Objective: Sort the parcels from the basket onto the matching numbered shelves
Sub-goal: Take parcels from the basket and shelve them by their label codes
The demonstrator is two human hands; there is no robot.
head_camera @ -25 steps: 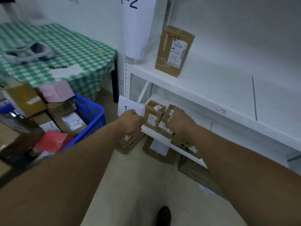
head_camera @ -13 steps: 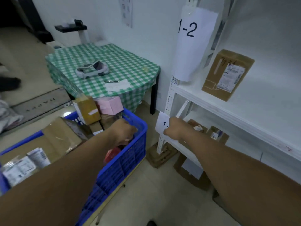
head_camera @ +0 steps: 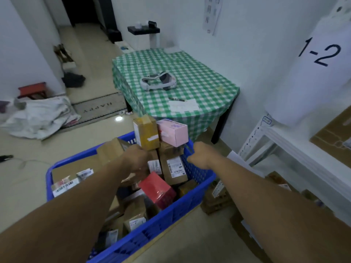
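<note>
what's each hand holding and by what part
Cannot tell: left hand curls over brown cardboard parcels, right hand by the blue plastic basket's rim; fingertips hidden.

Both bare forearms reached fwd from the bottom corners, converging over the basket (head_camera: 182, 211). Left grip (head_camera: 135, 158) was above basket's middle, back of hand up, fingers bent down & hidden, hold unclear. Right grip (head_camera: 199, 156) hung at basket's far-right rim, fingers curled in a fist, nothing seen in it.
</note>
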